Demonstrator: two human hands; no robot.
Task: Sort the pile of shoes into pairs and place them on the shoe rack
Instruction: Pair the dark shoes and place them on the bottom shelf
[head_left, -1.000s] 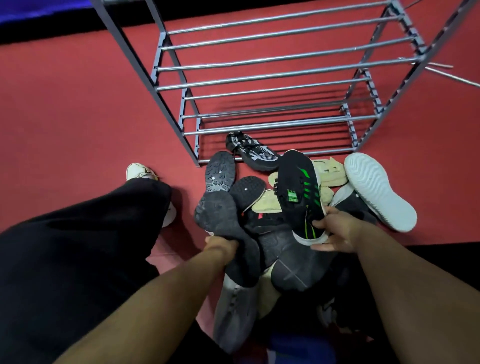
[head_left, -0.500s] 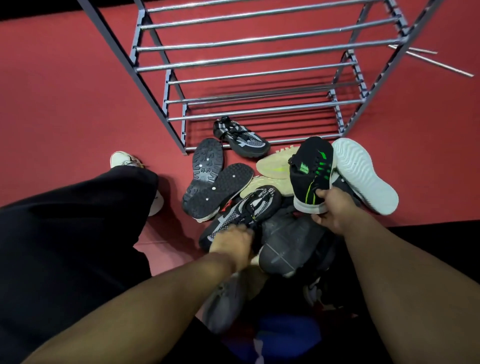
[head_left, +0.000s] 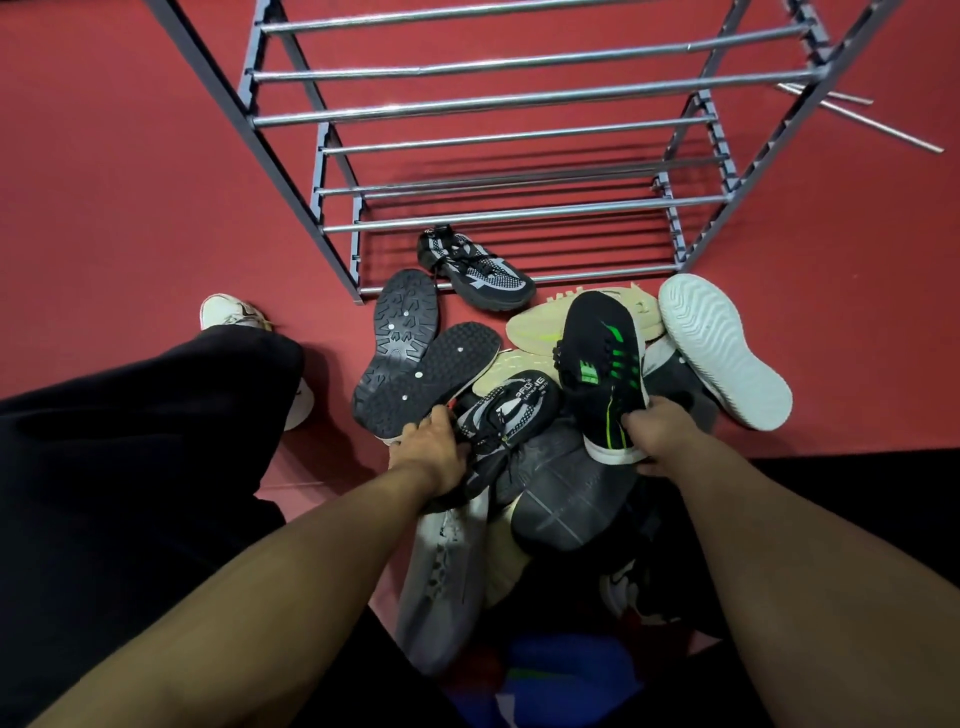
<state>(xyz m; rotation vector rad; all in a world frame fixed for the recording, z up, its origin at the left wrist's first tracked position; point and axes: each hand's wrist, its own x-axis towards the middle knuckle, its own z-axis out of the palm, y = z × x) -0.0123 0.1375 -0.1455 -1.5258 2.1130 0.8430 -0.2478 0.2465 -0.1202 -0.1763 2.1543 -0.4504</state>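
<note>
Pairing step: my right hand (head_left: 657, 434) grips the green-striped shoe (head_left: 605, 374); left hand (head_left: 434, 449) grasps the black-white knit shoe (head_left: 506, 415), its match beyond on the shoe rack (head_left: 467, 109).

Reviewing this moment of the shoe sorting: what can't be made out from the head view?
- Mate of the black-and-green shoe held by the right hand: not identifiable, the pile overlaps itself.
- Left hand fingers on the black-and-white knit shoe: hidden under the hand's back, so the grip is unclear.
- Shoe rack top: cut off by the upper edge.
- Items at the bottom edge: dark and cut off.
</note>
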